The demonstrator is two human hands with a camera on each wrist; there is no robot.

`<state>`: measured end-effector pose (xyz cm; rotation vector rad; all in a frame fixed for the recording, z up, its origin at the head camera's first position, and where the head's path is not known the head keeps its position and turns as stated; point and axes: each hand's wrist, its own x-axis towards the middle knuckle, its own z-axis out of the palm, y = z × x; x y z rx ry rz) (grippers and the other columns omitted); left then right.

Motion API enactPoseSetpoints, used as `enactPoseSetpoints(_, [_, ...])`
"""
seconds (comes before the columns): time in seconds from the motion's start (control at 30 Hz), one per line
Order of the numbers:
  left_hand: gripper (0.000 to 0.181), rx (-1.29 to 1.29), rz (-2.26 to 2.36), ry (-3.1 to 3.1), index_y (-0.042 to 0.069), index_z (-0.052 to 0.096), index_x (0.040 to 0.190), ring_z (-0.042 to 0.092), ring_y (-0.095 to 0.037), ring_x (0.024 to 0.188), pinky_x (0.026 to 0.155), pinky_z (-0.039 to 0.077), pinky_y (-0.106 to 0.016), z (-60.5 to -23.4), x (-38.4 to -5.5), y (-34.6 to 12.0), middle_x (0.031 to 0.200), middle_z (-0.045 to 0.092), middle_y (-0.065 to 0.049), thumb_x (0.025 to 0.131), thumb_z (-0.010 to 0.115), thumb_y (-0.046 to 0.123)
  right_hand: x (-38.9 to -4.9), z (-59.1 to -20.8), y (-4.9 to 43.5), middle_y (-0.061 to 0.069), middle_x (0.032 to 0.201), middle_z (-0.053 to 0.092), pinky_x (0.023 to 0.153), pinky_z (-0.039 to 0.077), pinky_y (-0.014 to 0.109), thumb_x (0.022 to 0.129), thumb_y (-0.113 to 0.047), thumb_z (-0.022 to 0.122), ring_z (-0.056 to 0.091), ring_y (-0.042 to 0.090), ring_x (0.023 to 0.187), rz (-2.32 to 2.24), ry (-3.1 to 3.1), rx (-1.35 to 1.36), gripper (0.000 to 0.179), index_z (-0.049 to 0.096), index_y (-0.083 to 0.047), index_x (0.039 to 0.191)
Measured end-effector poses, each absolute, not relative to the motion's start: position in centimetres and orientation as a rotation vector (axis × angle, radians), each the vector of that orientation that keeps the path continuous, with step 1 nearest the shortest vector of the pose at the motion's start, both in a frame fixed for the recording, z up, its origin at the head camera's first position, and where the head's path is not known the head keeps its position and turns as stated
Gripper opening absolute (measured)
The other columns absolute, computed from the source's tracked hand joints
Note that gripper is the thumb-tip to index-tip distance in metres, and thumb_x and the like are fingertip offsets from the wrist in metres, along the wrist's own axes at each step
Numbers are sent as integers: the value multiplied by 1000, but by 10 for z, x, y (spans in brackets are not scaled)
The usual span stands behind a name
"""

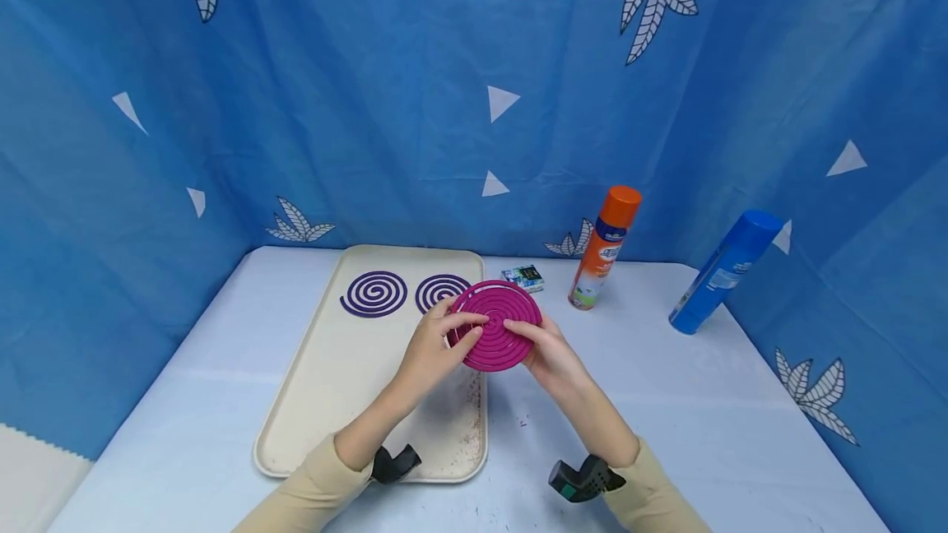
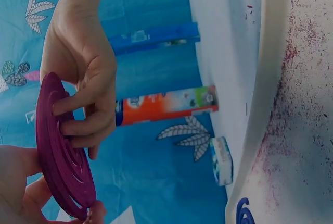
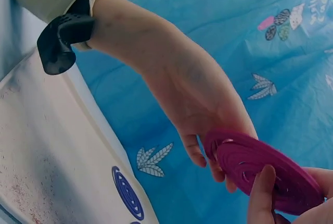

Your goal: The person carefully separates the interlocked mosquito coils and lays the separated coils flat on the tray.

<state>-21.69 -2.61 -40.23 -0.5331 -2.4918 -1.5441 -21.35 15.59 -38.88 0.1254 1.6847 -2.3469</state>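
Note:
A magenta mosquito coil (image 1: pixel 494 327) is held up between both hands, its flat spiral facing the head camera and overlapping the tray's right edge. My left hand (image 1: pixel 433 348) grips its left side, with thumb and index finger over the spiral near the centre. From the right, my right hand (image 1: pixel 555 356) pinches it, thumb on the front and the other fingers behind. In the left wrist view the coil (image 2: pixel 62 146) appears nearly edge-on and looks thick, with closely nested rings. Two purple mosquito coils, one on the left (image 1: pixel 374 294) and one partly hidden by my left hand (image 1: pixel 437 288), lie flat on the tray.
The cream tray (image 1: pixel 326 401) lies on the white-covered table (image 1: pixel 666 401), with reddish specks near its right edge. Behind the hands lies a small printed box (image 1: pixel 524 277). An orange spray can (image 1: pixel 603 249) and a blue spray can (image 1: pixel 722 274) stand at the right. Blue patterned cloth (image 1: pixel 415 105) hangs around the table.

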Motion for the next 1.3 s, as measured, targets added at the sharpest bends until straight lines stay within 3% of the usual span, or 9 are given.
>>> enactPoseSetpoints(0.23, [24,-505,-1357,-2477,17,73,110,43,-28,121,87,55,-44,-401,-217,-27,137,50,-16,86,69,18,-213,-386,159,5,135,47,86,54,21,98,-15,45,57,8,105,-2336,1630,95,54,26,-5,148])
enactPoseSetpoints(0.4, [27,-463,-1418,-2401,13,72,111,51,-28,116,84,57,-41,-404,-218,-32,130,55,-13,84,72,14,-212,-388,159,-3,112,61,79,58,23,105,-24,32,62,6,94,-2400,1528,122,46,29,-7,147])
enactPoseSetpoints(0.5, [31,-435,-1500,-2341,11,70,113,59,-25,105,82,58,-32,-407,-222,-36,125,59,-11,83,74,12,-211,-389,159,-4,101,65,76,59,24,106,-25,28,66,6,87,-2423,1551,141,44,32,-7,146])
enactPoseSetpoints(0.7, [31,-334,-1859,-2249,8,66,117,64,-12,80,72,55,-13,-405,-232,-42,105,67,-14,86,70,11,-213,-386,165,-5,98,66,74,59,24,105,-22,30,71,7,84,-2418,1628,128,44,33,-2,145])
enactPoseSetpoints(0.87, [32,-198,-2165,-2215,6,62,120,67,-3,81,75,58,-19,-401,-242,-44,109,67,-17,89,66,13,-217,-382,169,-4,93,67,73,59,23,105,-20,29,71,7,81,-2426,1596,105,42,33,1,141])
enactPoseSetpoints(0.97, [31,-157,-2228,-2194,6,60,124,69,-11,90,87,57,-27,-399,-248,-44,111,68,-16,94,59,13,-220,-380,170,-4,91,68,73,59,23,105,-20,29,71,7,80,-2448,1565,109,39,35,0,139])
enactPoseSetpoints(1.13, [34,-159,-2240,-2183,8,55,130,60,-21,116,108,44,-37,-399,-254,-44,121,66,-15,96,54,11,-224,-377,173,-4,91,69,72,59,22,105,-20,30,71,7,81,-2509,1514,113,37,38,-3,137])
enactPoseSetpoints(1.2, [40,-188,-2281,-2211,9,50,135,59,-19,117,106,46,-36,-400,-253,-44,126,62,-16,95,55,11,-224,-377,174,-4,92,69,72,59,22,105,-20,30,71,7,82,-2525,1496,118,36,40,-5,136])
enactPoseSetpoints(1.3, [49,-207,-2429,-2237,9,41,141,66,-13,102,96,53,-33,-402,-249,-44,122,62,-16,95,56,9,-223,-377,174,-3,93,69,73,59,21,105,-21,30,71,7,82,-2541,1462,136,32,44,-8,131])
